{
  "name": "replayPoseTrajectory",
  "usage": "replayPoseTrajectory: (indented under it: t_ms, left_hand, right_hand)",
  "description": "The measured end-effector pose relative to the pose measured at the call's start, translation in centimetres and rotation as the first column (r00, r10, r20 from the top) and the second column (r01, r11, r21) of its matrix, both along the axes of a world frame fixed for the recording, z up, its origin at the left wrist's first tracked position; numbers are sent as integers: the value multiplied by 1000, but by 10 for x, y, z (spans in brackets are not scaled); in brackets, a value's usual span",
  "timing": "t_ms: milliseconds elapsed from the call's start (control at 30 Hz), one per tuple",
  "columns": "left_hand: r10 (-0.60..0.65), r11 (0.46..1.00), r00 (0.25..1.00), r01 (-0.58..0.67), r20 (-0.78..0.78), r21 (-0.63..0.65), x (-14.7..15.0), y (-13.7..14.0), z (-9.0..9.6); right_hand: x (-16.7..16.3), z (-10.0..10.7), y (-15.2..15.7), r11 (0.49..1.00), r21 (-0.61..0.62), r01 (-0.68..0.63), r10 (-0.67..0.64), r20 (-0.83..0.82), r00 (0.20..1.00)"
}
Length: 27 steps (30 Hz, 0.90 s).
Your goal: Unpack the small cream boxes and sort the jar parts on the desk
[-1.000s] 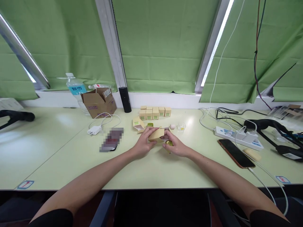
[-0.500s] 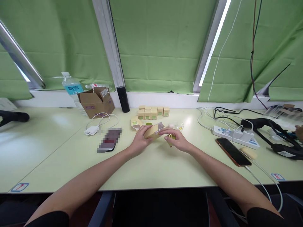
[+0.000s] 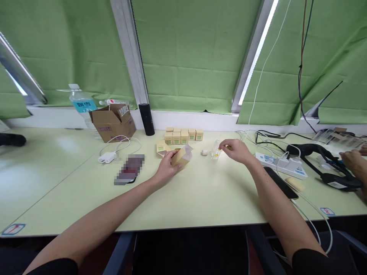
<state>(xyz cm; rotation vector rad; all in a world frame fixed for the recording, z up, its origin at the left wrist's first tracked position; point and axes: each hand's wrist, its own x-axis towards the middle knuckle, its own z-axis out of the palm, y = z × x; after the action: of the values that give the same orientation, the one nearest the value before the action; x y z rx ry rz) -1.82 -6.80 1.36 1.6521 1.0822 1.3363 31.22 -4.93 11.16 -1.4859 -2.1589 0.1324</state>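
Observation:
My left hand (image 3: 166, 167) grips a small kraft cardboard box (image 3: 178, 157) with its flaps standing open toward the right. My right hand (image 3: 235, 150) is closed around a small yellow-green object (image 3: 228, 147), mostly hidden by the fingers. Its fingertips are at the edge of a clear plastic container (image 3: 215, 152) with something yellow inside; whether they touch it I cannot tell. A small pale pinkish-white item (image 3: 204, 152) lies left of that container. Behind my left hand is another cardboard box with an open flap (image 3: 162, 148).
Several small closed boxes (image 3: 183, 136) stand in rows at the back. Farther left are a brown carton (image 3: 113, 124), a black cylinder (image 3: 146, 120), a white charger (image 3: 107, 157) and a blurred phone (image 3: 129, 170). On the right are a power strip (image 3: 282, 165), a black phone (image 3: 280, 183) and another person's hand (image 3: 354, 162).
My right hand has left the box's opening and moved right and back to the clear container, carrying the yellow-green object. My left hand keeps the box, now turned with its open flaps more exposed.

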Motion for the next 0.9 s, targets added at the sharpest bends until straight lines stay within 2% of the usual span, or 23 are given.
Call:
replayPoseTrajectory:
  t_ms: [67,167,367,600,667,733,767,833,900]
  left_hand:
    - [-12,1000,1000,12,10,-15,1,-1,2]
    - [-19,999,1000,20,15,-31,2,-3,5]
    - [-8,999,1000,9,25,-33,1,-2,5]
    - [-41,997,998,44,56,-55,2,-3,5]
    - [-60,996,995,64,83,-56,3,-4,7]
    - [-85,994,990,91,111,-52,3,-6,8]
    - [-97,993,988,104,120,-51,4,-6,8]
    - [-110,992,986,117,129,-49,4,-6,9]
    - [-116,992,984,122,132,-37,4,-6,10]
  right_hand:
    - [16,0,9,986,-45,164,-150,225,963]
    - [28,-10,18,963,-88,254,-205,368,907]
    - [27,-29,25,962,-121,245,-179,395,901]
    - [31,-17,20,976,-44,215,-189,327,926]
    - [26,-13,18,987,6,158,-156,216,964]
    - [12,-15,15,999,6,51,-51,-15,999]
    - [2,-19,14,999,-29,-16,11,-166,986]
    - [-22,-30,11,964,-200,-175,69,-451,890]
    - [-46,-44,8,849,-403,-342,-19,-669,743]
